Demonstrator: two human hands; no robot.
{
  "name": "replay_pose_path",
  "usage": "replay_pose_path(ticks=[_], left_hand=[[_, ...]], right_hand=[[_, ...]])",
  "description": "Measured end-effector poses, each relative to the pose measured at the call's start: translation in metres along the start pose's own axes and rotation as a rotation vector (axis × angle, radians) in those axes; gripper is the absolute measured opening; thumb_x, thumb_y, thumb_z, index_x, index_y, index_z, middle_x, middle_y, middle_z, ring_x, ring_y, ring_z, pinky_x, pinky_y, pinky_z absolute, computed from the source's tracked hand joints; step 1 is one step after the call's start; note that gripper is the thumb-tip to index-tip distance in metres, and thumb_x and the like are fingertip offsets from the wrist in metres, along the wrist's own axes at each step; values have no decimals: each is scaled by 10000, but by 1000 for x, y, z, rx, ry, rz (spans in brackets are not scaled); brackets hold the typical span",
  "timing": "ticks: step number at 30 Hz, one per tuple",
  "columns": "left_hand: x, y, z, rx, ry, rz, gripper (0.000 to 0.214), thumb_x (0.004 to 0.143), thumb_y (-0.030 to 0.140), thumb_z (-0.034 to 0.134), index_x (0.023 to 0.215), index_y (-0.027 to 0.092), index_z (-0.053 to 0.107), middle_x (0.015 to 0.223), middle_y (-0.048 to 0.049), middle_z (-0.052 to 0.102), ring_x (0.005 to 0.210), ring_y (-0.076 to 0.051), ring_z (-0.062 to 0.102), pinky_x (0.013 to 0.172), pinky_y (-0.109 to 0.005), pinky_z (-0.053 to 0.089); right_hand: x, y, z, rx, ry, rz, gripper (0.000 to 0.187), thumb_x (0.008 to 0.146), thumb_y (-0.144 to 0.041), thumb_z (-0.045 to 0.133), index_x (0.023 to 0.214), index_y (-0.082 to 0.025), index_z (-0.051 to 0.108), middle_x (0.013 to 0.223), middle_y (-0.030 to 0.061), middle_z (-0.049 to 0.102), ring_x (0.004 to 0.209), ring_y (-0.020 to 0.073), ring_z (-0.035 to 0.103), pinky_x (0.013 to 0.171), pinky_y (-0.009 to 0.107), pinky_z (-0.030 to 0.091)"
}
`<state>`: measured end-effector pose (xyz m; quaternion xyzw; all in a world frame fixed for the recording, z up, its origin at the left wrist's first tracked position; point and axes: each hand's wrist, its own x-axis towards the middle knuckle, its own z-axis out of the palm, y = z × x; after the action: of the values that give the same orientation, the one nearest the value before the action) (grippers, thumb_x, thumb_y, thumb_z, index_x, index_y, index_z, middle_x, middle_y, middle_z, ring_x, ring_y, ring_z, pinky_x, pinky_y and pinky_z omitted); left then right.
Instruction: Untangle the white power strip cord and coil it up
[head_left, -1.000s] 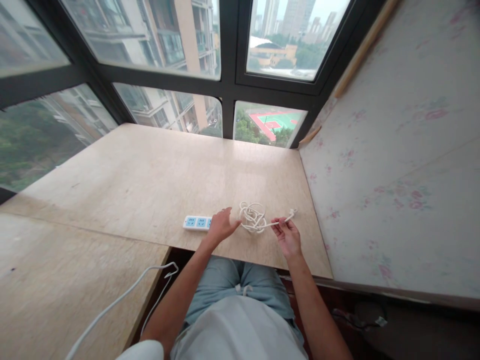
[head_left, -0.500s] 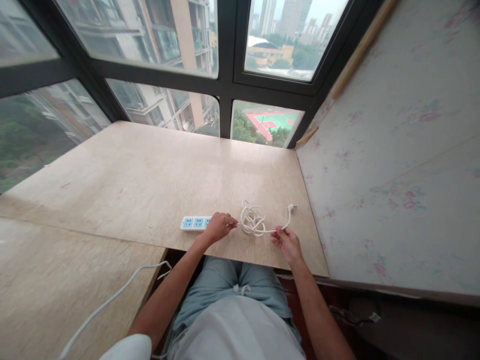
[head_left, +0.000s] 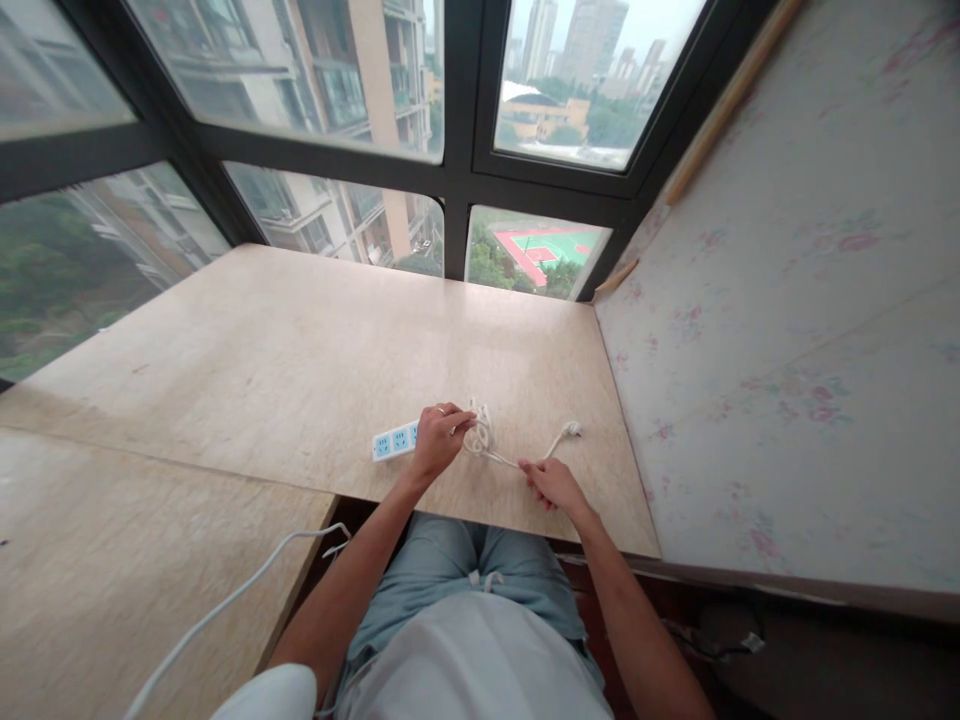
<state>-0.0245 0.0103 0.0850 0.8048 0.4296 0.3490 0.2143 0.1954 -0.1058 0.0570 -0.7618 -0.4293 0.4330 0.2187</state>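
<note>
A white power strip [head_left: 394,441] with blue socket faces lies tilted on the pale sill, its right end hidden by my left hand [head_left: 442,437]. The fingers of that hand are closed on the strip's white cord [head_left: 480,436], at the edge of a small tangle of loops. My right hand [head_left: 553,482] pinches the same cord nearer its plug end. Beyond my right fingers the cord curves up to the white plug [head_left: 572,429], which rests on the sill.
The marble-like sill [head_left: 315,350] runs to dark-framed windows [head_left: 454,230]. On the right stands a flower-papered wall [head_left: 772,350]. Another white cable [head_left: 225,595] crosses the lower left surface. My lap is just below the sill's front edge.
My left hand has moved up slightly and the strip has tilted. The loops are bunched closer to my left hand. My right hand has shifted left, and the plug has moved left and down.
</note>
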Motion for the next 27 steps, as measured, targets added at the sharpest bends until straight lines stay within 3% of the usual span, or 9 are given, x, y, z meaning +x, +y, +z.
replay_pose_path(ticks=[3, 5, 8, 10, 13, 16, 20, 23, 27], left_hand=[[-1, 1, -1, -18, 16, -16, 123, 839, 255, 652, 893, 240, 761, 839, -57, 716, 827, -194, 628, 825, -358, 405], [-1, 3, -2, -28, 46, -26, 120, 840, 256, 651, 883, 237, 761, 829, -53, 716, 815, -190, 630, 821, -353, 408], [0, 5, -3, -33, 96, -27, 117, 841, 256, 649, 880, 227, 756, 822, -48, 715, 812, -189, 632, 825, -349, 410], [0, 7, -5, -40, 133, -30, 123, 849, 260, 640, 882, 220, 752, 826, -50, 716, 822, -192, 632, 833, -348, 412], [2, 8, -7, -67, 155, -47, 139, 863, 274, 621, 880, 218, 746, 835, -52, 717, 833, -192, 632, 833, -339, 424], [4, 5, -9, -76, 140, -64, 149, 871, 276, 605, 879, 222, 744, 850, -54, 718, 845, -192, 635, 839, -330, 436], [9, -2, -11, -66, 69, -46, 163, 880, 288, 592, 886, 228, 744, 842, -56, 710, 811, -182, 633, 805, -312, 444], [9, -8, -11, -35, -4, 20, 178, 890, 301, 583, 900, 224, 744, 830, -60, 703, 777, -176, 616, 765, -307, 428], [1, -16, -4, 48, -70, 106, 203, 911, 304, 554, 918, 214, 737, 824, -69, 700, 795, -185, 605, 772, -325, 392]], right_hand=[[2, -22, -10, -110, 202, -224, 345, 842, -477, 561, 639, -204, 618, 488, -2, 579, 420, 132, 527, 469, 250, 398], [1, -35, -15, -104, 239, -404, 232, 816, -431, 607, 797, -208, 666, 634, 13, 641, 580, 158, 588, 591, 275, 452], [0, -45, -15, -77, 97, -619, 329, 749, -408, 695, 1003, -200, 672, 954, 71, 688, 883, 212, 626, 811, 344, 478], [-2, -45, -12, -78, -36, -654, 448, 696, -412, 749, 1083, -203, 663, 1097, 91, 670, 1010, 239, 607, 909, 383, 451], [-5, -41, -5, -66, -154, -622, 548, 677, -423, 772, 1170, -222, 640, 1007, 54, 691, 921, 221, 626, 867, 363, 465], [-6, -39, -3, -46, -90, -616, 421, 782, -464, 675, 1121, -216, 673, 764, -5, 656, 676, 158, 566, 689, 284, 453], [0, -46, -20, 33, 20, -640, 348, 830, -520, 599, 866, -199, 730, 707, 3, 621, 638, 149, 501, 609, 260, 390], [9, -56, -42, 66, -31, -659, 398, 797, -559, 613, 657, -193, 678, 632, -1, 557, 622, 144, 474, 610, 260, 375], [27, -67, -59, 150, -193, -598, 511, 800, -643, 524, 588, -186, 611, 580, -6, 529, 568, 129, 455, 589, 258, 384]])
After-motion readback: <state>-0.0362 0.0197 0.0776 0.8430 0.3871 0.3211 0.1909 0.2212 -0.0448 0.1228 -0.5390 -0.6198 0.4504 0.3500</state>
